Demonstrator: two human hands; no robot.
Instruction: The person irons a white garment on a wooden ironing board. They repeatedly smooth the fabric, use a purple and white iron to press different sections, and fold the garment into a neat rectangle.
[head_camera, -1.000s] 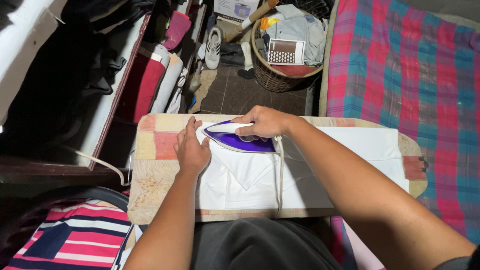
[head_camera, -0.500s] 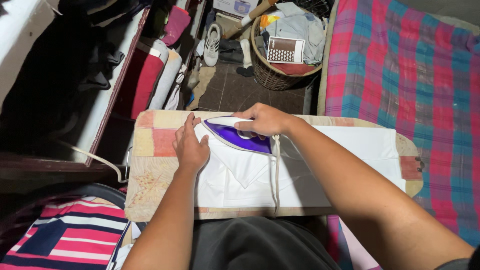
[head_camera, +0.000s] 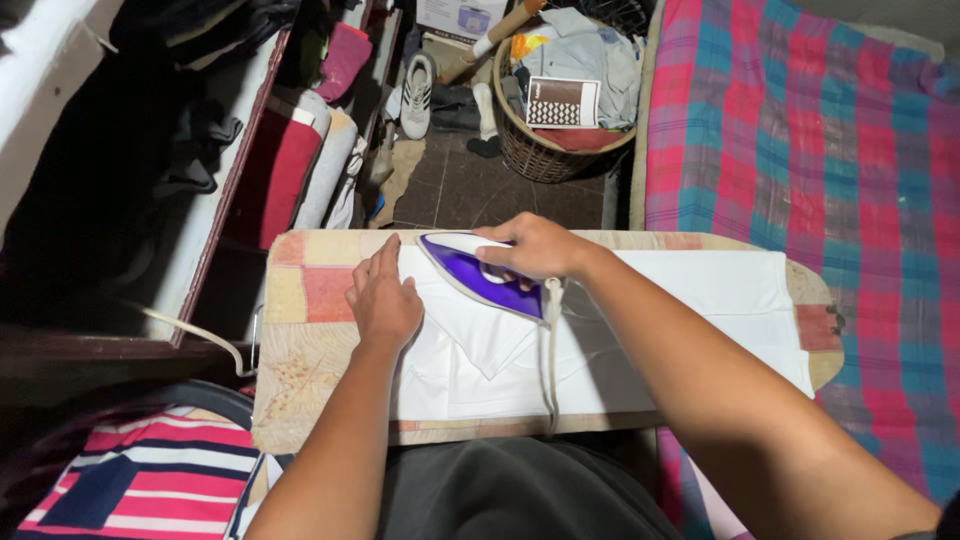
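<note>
A white garment (head_camera: 690, 310) lies flat on a patchwork-covered ironing board (head_camera: 300, 330), its collar (head_camera: 480, 335) folded near the left end. My right hand (head_camera: 535, 245) is shut on the handle of a purple and white iron (head_camera: 478, 272), which rests on the garment by the collar, tip pointing left. The iron's pale cord (head_camera: 549, 360) runs down toward me across the cloth. My left hand (head_camera: 382, 295) lies flat, fingers together, pressing the garment's left edge just left of the iron.
A woven basket (head_camera: 545, 155) of clothes stands on the dark tiled floor beyond the board, with a shoe (head_camera: 416, 95) beside it. A plaid mattress (head_camera: 820, 130) lies to the right. Shelves with folded fabric (head_camera: 290, 160) stand at left. Striped cloth (head_camera: 150, 480) sits at lower left.
The iron has slid a little to the right and turned, its tip now angled more toward the far left. My left hand stays pressed on the garment's edge.
</note>
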